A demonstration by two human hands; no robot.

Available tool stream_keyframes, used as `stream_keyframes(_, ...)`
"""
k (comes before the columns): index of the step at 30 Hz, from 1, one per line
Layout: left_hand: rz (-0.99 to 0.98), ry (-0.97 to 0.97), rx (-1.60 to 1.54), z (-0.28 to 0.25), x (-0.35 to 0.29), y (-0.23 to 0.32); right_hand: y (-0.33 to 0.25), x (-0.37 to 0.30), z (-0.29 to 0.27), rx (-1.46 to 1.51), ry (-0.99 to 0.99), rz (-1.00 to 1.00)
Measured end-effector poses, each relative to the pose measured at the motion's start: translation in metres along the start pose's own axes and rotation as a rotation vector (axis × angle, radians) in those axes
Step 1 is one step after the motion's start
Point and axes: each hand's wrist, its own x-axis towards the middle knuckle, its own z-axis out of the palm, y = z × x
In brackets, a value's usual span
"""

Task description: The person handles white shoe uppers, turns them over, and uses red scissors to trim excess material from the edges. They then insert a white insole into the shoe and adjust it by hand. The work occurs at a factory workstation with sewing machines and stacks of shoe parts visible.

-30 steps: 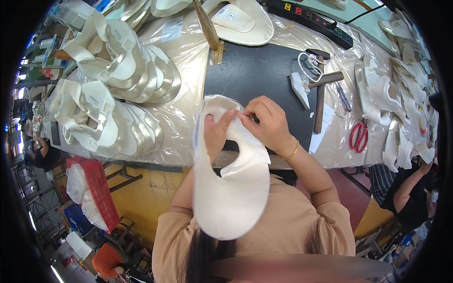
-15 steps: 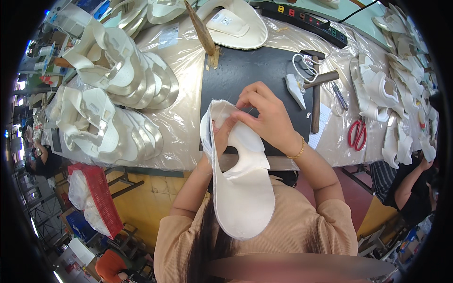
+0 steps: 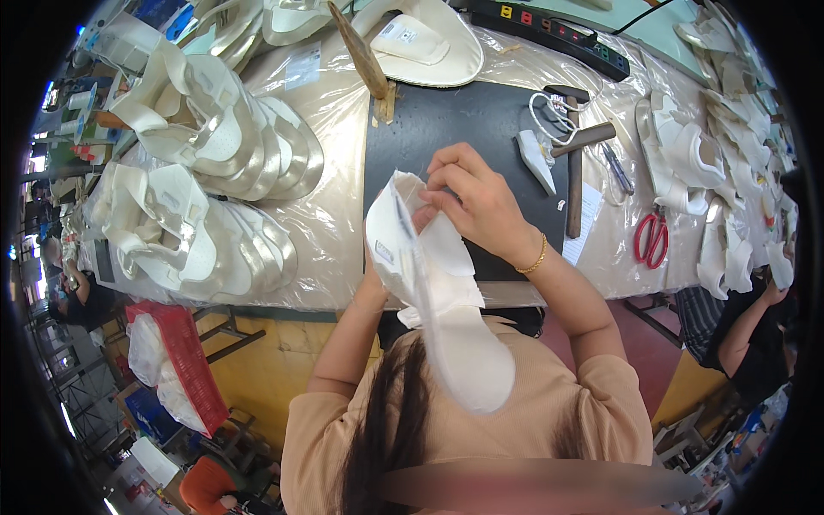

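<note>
In front of my chest hangs a white shoe upper [image 3: 470,356], its long toe part downward and its heel end upward. My right hand [image 3: 481,206] pinches the top edge of the heel end, fingers bent and pressed together. Behind the upper's left side, my left hand [image 3: 372,276] holds it from below; most of those fingers are hidden by the white material. A small label shows on the upper's outer side. Beneath my hands lies a black work mat [image 3: 446,120].
Stacked shoe uppers [image 3: 223,137] stand at the left, more white pieces [image 3: 687,159] at the right. A hammer [image 3: 584,137], a white cord [image 3: 549,116], a pen-like tool [image 3: 618,169] and red scissors [image 3: 651,239] lie right of the mat. A wooden peg [image 3: 356,51] rises at its far edge.
The upper has turned, so its outer side with the label now faces up and its toe part has swung to the right. My right hand stays at the heel edge.
</note>
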Motion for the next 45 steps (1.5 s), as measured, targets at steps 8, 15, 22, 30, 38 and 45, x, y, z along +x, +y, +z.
stream_keyframes(8, -0.083, 0.094, 0.012, 0.001, -0.001, 0.004, -0.009, -0.010, -0.009, 0.243, -0.118, 0.440)
stream_keyframes(15, -0.175, 0.064, -0.129, 0.007, -0.008, 0.015, -0.007, -0.023, 0.008, 0.175, -0.117, 0.583)
stream_keyframes(22, -0.017, 0.111, 0.060, 0.006, -0.008, 0.010, -0.006, -0.030, 0.011, 0.339, -0.028, 0.578)
stream_keyframes(30, -0.096, 0.082, -0.028, 0.007, -0.006, 0.011, 0.014, -0.036, -0.004, 0.613, -0.211, 0.643)
stream_keyframes(38, -0.102, 0.014, -0.166, -0.012, 0.022, -0.012, 0.024, -0.037, 0.002, 0.559, -0.067, 0.802)
stream_keyframes(45, 0.329, 0.071, -0.432, -0.049, 0.018, -0.002, 0.032, -0.037, 0.004, 0.505, 0.107, 0.824)
